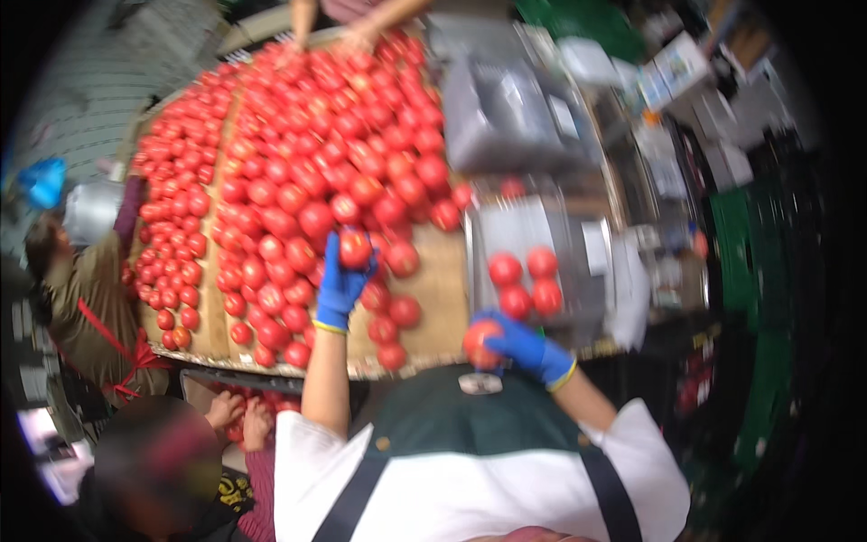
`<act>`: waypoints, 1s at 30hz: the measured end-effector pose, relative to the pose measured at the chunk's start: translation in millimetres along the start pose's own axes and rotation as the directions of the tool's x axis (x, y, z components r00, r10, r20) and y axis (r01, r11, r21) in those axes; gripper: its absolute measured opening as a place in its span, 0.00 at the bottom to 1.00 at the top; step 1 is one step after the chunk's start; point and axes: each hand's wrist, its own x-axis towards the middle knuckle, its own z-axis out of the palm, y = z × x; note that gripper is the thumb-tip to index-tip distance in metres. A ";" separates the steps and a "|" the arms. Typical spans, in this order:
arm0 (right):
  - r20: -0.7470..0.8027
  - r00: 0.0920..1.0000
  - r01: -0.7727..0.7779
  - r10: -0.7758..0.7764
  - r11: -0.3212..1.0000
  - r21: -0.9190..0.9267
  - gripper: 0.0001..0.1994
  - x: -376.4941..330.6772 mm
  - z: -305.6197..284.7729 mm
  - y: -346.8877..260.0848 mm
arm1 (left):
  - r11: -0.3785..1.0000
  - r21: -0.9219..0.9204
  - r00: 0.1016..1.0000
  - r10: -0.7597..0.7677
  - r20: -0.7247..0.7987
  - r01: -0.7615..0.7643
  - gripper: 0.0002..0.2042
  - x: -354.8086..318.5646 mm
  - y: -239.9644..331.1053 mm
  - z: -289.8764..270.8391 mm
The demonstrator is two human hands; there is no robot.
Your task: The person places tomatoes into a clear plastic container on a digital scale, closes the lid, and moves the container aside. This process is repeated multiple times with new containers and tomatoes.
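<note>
My left hand [336, 294], in a blue glove, has its fingers curled round a red tomato [355, 247] at the near edge of the big tomato pile [316, 135]. A second tomato [480, 344] is gripped in my right hand [533, 350], also blue-gloved, in front of my dark green apron near the table's front edge. Just beyond that hand lies an open clear plastic tray [578, 303] with several tomatoes [528, 282] grouped in its near part. Between my two hands a few loose tomatoes [388, 330] rest on the brown table surface [438, 307].
Stacked clear plastic trays [506, 117] stand behind the open one. A brown divider [219, 226] separates off smaller tomatoes on the left. One person's hands [361, 36] reach into the pile's far side; other people [90, 280] are at left. Green crates [745, 244] line the right.
</note>
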 end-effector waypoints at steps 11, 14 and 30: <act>-0.056 0.626 -0.142 -0.778 -0.044 -0.989 0.28 47.1 -125.2 -57.4 | -0.594 0.631 0.728 0.108 0.677 -0.499 0.22 63.4 -157.5 178.4; 0.004 0.742 -0.287 -0.670 -0.323 -0.902 0.31 76.2 -161.4 -8.2 | -0.734 0.544 0.803 -0.003 0.596 -0.407 0.20 93.8 -203.6 130.3; 0.202 0.800 0.037 -0.565 -0.290 -0.956 0.10 160.6 -198.3 -57.8 | 0.106 0.972 0.930 0.329 0.163 -0.208 0.31 55.9 -189.9 118.2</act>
